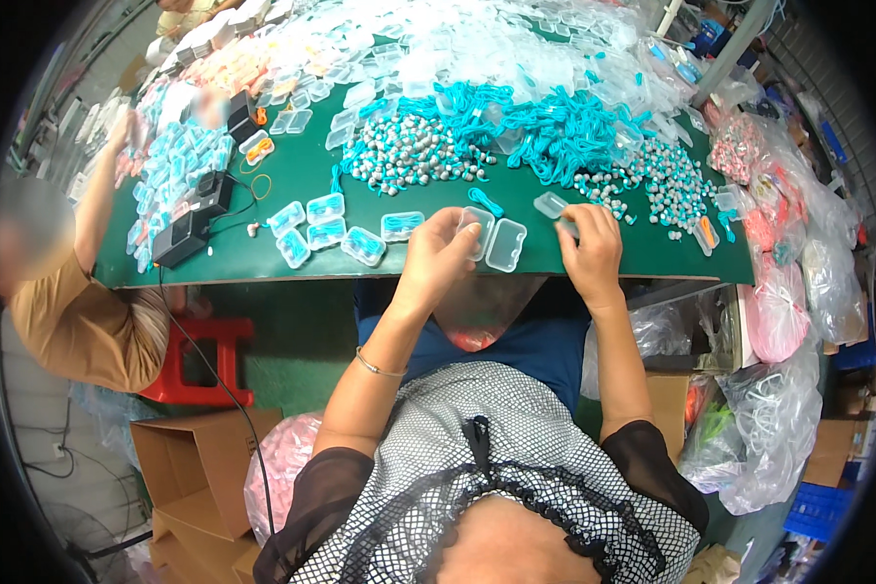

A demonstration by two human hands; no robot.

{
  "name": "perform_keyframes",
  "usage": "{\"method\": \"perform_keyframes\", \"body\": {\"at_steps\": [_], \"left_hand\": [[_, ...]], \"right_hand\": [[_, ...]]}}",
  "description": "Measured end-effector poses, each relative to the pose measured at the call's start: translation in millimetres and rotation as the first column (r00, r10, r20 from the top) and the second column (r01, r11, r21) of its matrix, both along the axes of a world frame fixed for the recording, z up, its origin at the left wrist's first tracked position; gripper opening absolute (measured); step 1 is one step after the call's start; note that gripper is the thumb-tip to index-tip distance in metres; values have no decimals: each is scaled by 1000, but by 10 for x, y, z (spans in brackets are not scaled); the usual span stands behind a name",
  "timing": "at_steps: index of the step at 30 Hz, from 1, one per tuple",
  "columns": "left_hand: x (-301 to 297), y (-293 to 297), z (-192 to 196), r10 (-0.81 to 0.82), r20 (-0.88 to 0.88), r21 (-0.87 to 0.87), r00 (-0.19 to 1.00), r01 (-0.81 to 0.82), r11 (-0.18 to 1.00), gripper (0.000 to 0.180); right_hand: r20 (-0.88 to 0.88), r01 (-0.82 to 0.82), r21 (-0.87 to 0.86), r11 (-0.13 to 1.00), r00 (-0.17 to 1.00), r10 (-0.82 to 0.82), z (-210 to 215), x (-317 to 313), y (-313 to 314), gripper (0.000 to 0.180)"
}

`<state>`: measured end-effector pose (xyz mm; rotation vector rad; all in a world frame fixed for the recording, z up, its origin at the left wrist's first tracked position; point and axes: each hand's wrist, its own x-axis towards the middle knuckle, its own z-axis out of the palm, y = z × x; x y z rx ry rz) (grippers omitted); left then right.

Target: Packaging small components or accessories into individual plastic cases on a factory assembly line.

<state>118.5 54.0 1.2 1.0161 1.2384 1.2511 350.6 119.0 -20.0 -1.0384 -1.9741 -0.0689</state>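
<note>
Head view: the left hand [436, 255] pinches an open clear plastic case [494, 241] at its left half, holding it just above the near edge of the green table [302, 170]. The right hand [589, 245] is curled over something small and grey at the table edge — what exactly it grips cannot be told — with another small clear case [551, 204] just beyond its fingertips.

Left of the hands, a loose row of filled cases [326, 231] with teal contents lies near the table's front edge; bare green cloth stays open between that row and the heap of grey earplugs [409, 154]. Teal cords [545, 127] pile up behind, and empty clear cases [438, 49] cover the far side.

At the left end a co-worker's arm [92, 200] reaches over the table beside black boxes [190, 234]. Below — a red stool [200, 360], brown cartons [200, 467], and clear bags [779, 428] crowding the right side.
</note>
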Motion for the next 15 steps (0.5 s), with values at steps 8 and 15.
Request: {"method": "perform_keyframes", "body": {"at_steps": [8, 15], "left_hand": [[195, 33, -138, 24, 109, 43, 994, -29, 999, 27], [394, -99, -204, -62, 281, 42, 958, 53, 998, 31]], "right_hand": [[-148, -247, -307, 919, 966, 210, 288, -179, -342, 37], [-87, -296, -242, 924, 955, 283, 233, -314, -403, 26]]}}
